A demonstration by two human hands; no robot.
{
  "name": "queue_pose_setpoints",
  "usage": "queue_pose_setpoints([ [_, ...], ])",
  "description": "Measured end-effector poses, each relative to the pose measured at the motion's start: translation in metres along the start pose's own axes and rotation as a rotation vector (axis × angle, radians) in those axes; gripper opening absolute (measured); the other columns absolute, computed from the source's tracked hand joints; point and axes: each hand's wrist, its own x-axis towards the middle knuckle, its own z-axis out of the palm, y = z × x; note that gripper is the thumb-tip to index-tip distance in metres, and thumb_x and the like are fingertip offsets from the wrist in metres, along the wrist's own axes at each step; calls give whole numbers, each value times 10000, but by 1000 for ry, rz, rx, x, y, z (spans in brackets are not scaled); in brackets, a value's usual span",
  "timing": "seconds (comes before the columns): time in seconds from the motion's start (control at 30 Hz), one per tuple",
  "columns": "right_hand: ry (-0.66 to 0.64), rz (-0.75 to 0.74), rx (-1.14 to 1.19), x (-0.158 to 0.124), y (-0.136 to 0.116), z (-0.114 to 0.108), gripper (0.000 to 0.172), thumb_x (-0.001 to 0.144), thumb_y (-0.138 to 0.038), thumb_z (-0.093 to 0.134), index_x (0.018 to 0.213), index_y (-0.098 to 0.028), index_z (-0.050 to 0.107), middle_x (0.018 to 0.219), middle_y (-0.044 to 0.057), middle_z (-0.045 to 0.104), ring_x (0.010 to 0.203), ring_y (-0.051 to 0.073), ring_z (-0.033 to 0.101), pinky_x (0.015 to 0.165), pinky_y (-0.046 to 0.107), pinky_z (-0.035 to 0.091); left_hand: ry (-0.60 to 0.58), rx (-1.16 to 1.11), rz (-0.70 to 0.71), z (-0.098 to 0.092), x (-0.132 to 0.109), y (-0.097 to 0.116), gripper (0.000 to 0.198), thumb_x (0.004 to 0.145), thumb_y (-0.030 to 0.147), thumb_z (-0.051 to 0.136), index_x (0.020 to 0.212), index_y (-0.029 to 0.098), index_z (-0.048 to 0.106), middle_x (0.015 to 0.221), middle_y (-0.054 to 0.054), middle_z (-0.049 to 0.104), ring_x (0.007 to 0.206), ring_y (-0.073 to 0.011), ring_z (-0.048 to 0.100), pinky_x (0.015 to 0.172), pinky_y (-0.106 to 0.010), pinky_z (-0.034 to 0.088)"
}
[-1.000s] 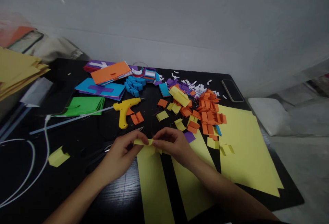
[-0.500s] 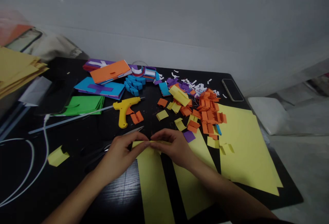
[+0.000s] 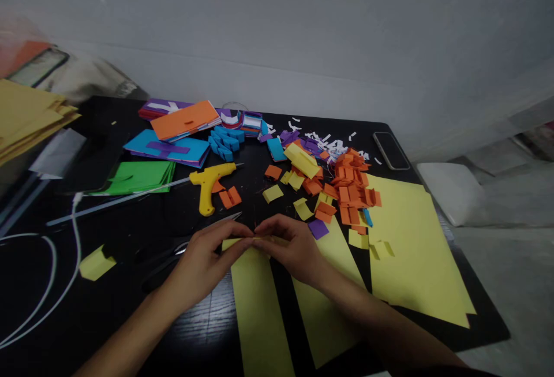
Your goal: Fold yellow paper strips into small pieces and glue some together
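My left hand [image 3: 206, 262] and my right hand [image 3: 289, 245] meet at the far end of a long yellow paper strip [image 3: 259, 308] on the black table [image 3: 130, 308]. Both pinch the strip's folded top edge, fingertips almost touching. A second yellow strip [image 3: 322, 313] lies under my right wrist. Scissors [image 3: 173, 253] rest just left of my left hand, partly hidden by it.
A yellow glue gun [image 3: 210, 180] lies beyond my hands. Orange folded pieces [image 3: 352, 189] and yellow bits [image 3: 272, 193] are heaped ahead. Coloured paper stacks [image 3: 168, 149] lie far left, a large yellow sheet [image 3: 415, 256] right, a phone [image 3: 390, 150] far right, white cable [image 3: 52, 284] left.
Both hands lowered the strip's folded end toward the table and pressed it flatter; the fold that stood up a second ago now lies low between the fingertips.
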Motion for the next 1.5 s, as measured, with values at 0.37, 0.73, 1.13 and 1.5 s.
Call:
queue_pose_setpoints([
  [0.37, -40, -61, -257, 0, -7, -5, 152, 896, -374, 747, 913, -227, 784, 888, 16, 792, 864, 200, 728, 798, 314, 538, 67, 7, -6, 1, -1, -2, 161, 976, 376, 643, 967, 246, 738, 937, -11, 762, 884, -199, 711, 767, -283, 531],
  [0.73, 31, -155, -252, -3, -9, -1, 120, 897, -323, 741, 858, -215, 778, 837, 13, 786, 802, 178, 721, 771, 287, 540, 81, -70, -69, 0, -2, -2, 176, 933, 400, 691, 921, 250, 783, 886, 7, 778, 795, -171, 690, 692, -247, 492],
  [1.13, -22, -8, -76, 4, -5, -8, 141, 834, -332, 753, 832, -191, 748, 808, 15, 744, 750, 157, 669, 696, 265, 503, 219, -215, -202, -14, 4, 3, 211, 875, 406, 698, 859, 203, 754, 738, 5, 701, 664, -143, 618, 591, -218, 473],
  [1.5, -186, 90, -176, 0, -14, -7, 227, 817, -379, 773, 773, -157, 755, 625, -19, 610, 558, 98, 483, 512, 231, 325, 60, -144, -115, -9, 2, 6, 217, 912, 391, 663, 826, 204, 732, 650, 30, 632, 602, -125, 561, 550, -216, 413],
])
